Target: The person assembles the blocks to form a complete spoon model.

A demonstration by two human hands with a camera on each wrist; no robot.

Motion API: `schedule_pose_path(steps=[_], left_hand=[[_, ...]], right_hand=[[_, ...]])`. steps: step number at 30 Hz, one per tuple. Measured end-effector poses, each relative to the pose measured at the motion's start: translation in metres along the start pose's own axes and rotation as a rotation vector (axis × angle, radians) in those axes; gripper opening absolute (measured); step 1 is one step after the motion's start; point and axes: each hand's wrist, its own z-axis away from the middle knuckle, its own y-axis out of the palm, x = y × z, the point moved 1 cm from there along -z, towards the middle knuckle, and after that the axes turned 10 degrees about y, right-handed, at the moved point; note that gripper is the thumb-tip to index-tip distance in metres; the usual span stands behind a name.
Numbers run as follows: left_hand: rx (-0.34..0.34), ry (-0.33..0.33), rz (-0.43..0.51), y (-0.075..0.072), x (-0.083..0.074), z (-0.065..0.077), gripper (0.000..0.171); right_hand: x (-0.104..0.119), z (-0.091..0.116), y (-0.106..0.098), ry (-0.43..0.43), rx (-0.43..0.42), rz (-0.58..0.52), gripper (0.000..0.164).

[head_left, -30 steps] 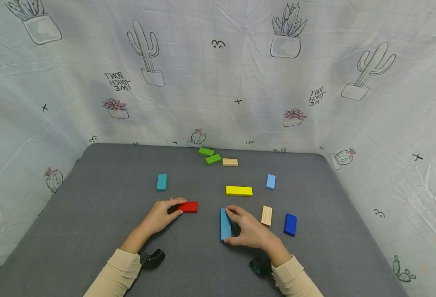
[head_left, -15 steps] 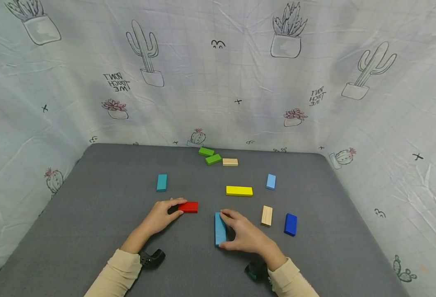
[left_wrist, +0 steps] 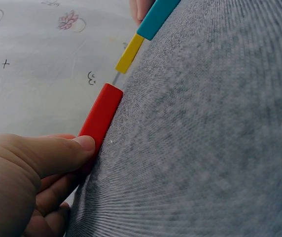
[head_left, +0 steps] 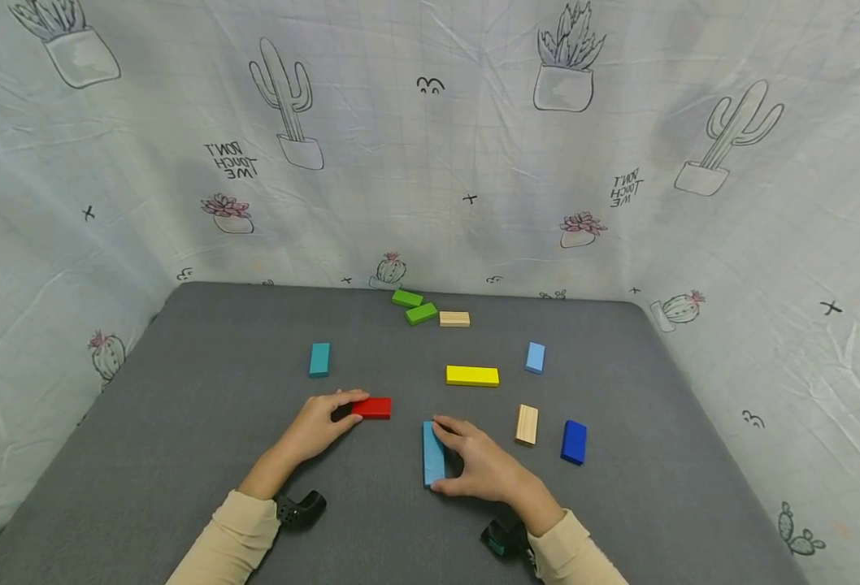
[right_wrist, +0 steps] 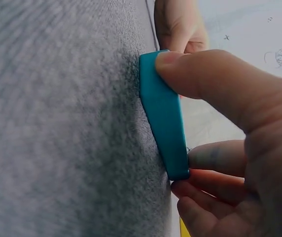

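Observation:
Thumb and fingers of my left hand (head_left: pixel 318 424) pinch the left end of a red block (head_left: pixel 373 409), which lies flat on the grey table; the left wrist view shows the thumb on the red block (left_wrist: pixel 101 112) near its end. To the right, my right hand (head_left: pixel 484 461) grips a long light-blue block (head_left: pixel 433 455) lengthwise, thumb at the near end and fingertips at the far end. In the right wrist view this block (right_wrist: pixel 164 116) looks teal and sits at the cloth surface. A gap of bare cloth separates the red and light-blue blocks.
Beyond the hands lie a yellow block (head_left: pixel 471 376), a teal block (head_left: pixel 319 360) and a small light-blue block (head_left: pixel 535 357). Right of my right hand are a wooden block (head_left: pixel 526 425) and a dark-blue block (head_left: pixel 573 442). Two green blocks (head_left: pixel 421 314) and another wooden block (head_left: pixel 454 319) lie at the back.
My right hand has slid the long light-blue block a little left and nearer to me, slowing in the last half second. The left hand and red block have stayed in place.

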Motion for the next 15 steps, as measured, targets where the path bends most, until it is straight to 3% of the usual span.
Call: schedule_pose_path(steps=[15], left_hand=[[-0.019,-0.006,-0.048,0.0032,-0.0062,-0.0016,0.038]], right_hand=[[-0.0056,0.0014,0.0062,0.001,-0.021,-0.007,0.085]])
